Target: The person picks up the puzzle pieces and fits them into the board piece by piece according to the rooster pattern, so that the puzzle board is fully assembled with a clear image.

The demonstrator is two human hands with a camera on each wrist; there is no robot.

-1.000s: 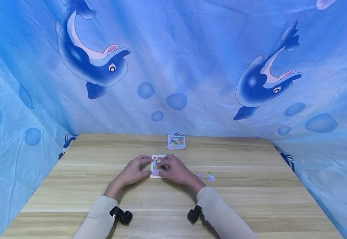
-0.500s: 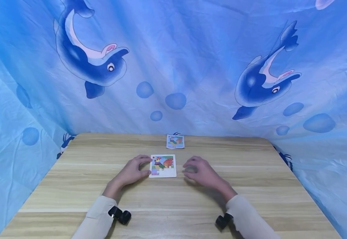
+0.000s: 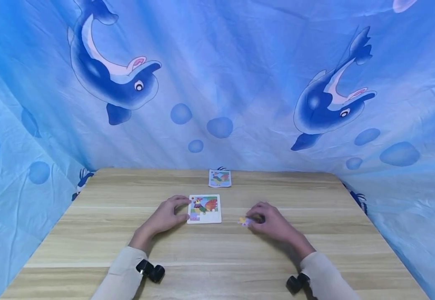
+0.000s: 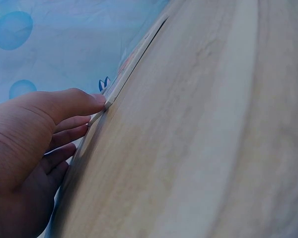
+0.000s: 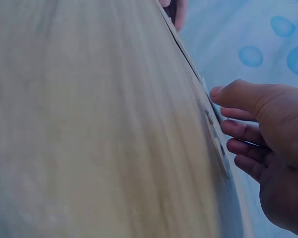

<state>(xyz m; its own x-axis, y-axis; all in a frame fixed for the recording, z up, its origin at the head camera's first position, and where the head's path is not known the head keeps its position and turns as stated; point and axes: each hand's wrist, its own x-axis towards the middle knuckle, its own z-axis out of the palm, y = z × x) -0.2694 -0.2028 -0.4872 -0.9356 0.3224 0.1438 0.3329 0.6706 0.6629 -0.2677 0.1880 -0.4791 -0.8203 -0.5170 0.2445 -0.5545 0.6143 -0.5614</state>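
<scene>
A square puzzle board [image 3: 210, 217] with a white border lies on the table; its rooster picture is partly filled, with bare white at the lower right. My left hand [image 3: 168, 214] rests at the board's left edge, thumb and fingertips against it. In the left wrist view, the thumb of that hand [image 4: 44, 124] touches the board's corner. To the right, my right hand [image 3: 271, 221] hovers over loose jigsaw pieces [image 3: 243, 221], thumb and fingers apart. Several flat pieces [image 5: 219, 153] appear beneath its fingers in the right wrist view; part of them is hidden by the hand.
A small rooster picture card [image 3: 219, 178] lies near the far edge of the wooden table [image 3: 165, 250]. Behind the table hangs a blue dolphin-printed cloth [image 3: 240, 75]. A black camera [image 3: 151, 271] is worn on each wrist.
My right hand has moved right from over the board to the loose pieces, uncovering the rooster puzzle. The left hand has stayed at the board's left edge.
</scene>
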